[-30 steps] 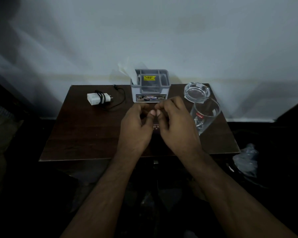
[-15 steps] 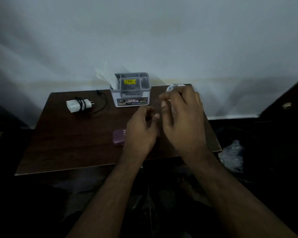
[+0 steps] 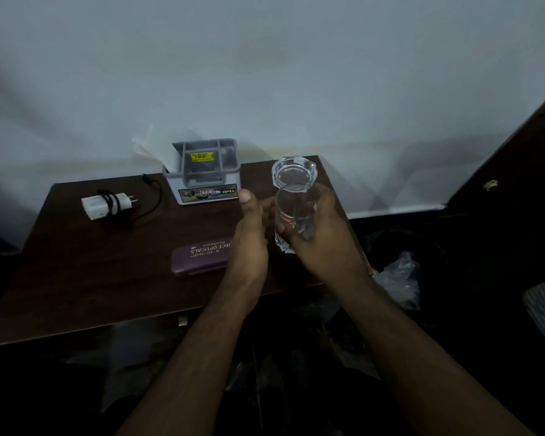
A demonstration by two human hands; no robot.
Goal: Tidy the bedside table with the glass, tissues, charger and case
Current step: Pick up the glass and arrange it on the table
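My right hand (image 3: pixel 320 234) is closed around a clear drinking glass (image 3: pixel 294 215) with a red logo, near the right edge of the dark wooden bedside table (image 3: pixel 85 278). My left hand (image 3: pixel 249 243) is beside the glass with its thumb raised, its fingertips at the glass's left side. A purple spectacle case (image 3: pixel 197 258) lies flat just left of that hand, partly covered by it. A white charger (image 3: pixel 106 204) wrapped in its black cable sits at the back left. A grey organiser box (image 3: pixel 206 174) with white tissues (image 3: pixel 153 146) in its left side stands at the back centre.
A clear glass ashtray (image 3: pixel 294 169) sits at the table's back right, directly behind the held glass. A white wall runs behind the table. A crumpled plastic bag (image 3: pixel 400 278) lies on the floor to the right, below dark furniture (image 3: pixel 516 158).
Both hands have left the spectacle case in the table's middle. My right hand has moved right and closed on the glass, and my left hand has followed beside it.
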